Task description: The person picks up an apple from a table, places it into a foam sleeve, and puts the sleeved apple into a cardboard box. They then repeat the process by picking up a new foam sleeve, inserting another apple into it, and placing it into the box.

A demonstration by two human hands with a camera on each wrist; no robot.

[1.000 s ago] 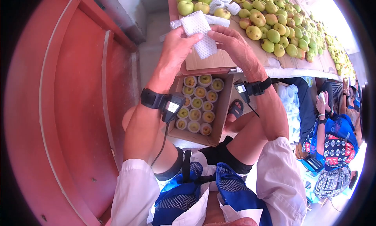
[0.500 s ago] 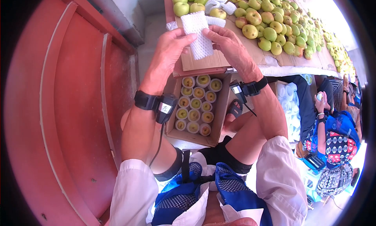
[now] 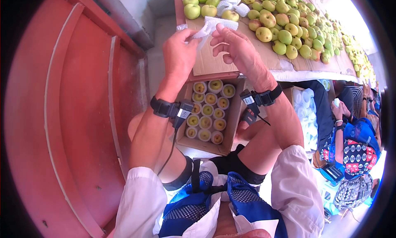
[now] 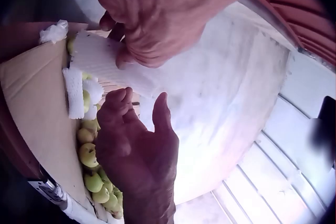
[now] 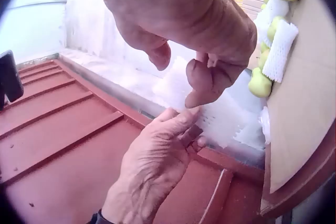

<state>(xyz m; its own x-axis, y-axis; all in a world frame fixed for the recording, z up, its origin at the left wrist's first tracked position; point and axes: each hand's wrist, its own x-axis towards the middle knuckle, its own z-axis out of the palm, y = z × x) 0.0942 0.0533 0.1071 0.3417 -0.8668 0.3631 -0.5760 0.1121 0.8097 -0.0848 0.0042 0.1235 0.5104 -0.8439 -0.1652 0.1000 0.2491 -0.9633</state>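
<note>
My left hand [image 3: 180, 52] pinches a white foam net sleeve [image 4: 100, 58] between thumb and fingers, over the near edge of the table. In the right wrist view the sleeve [image 5: 223, 121] hangs thin and flattened from the fingertips. Right beside it is my right hand [image 3: 236, 48], its fingers loosely bent and parted from the thumb with nothing between them. Behind the hands, several green apples [image 3: 192, 11] lie on the cardboard-covered table [image 3: 210, 64], along with more foam net sleeves [image 3: 225, 7].
Below the hands stands a cardboard box [image 3: 234, 130] of apples in foam nets. A large heap of apples [image 3: 284, 31] spreads across the table to the right. Red panels [image 3: 78, 114] rise on the left. Another person [image 3: 350, 139] sits at the far right, near a box of white foam nets [image 3: 304, 114].
The right hand has let go of the foam net sleeve and its fingers have spread. The sleeve, upright between both hands earlier, now tilts over in the left hand alone.
</note>
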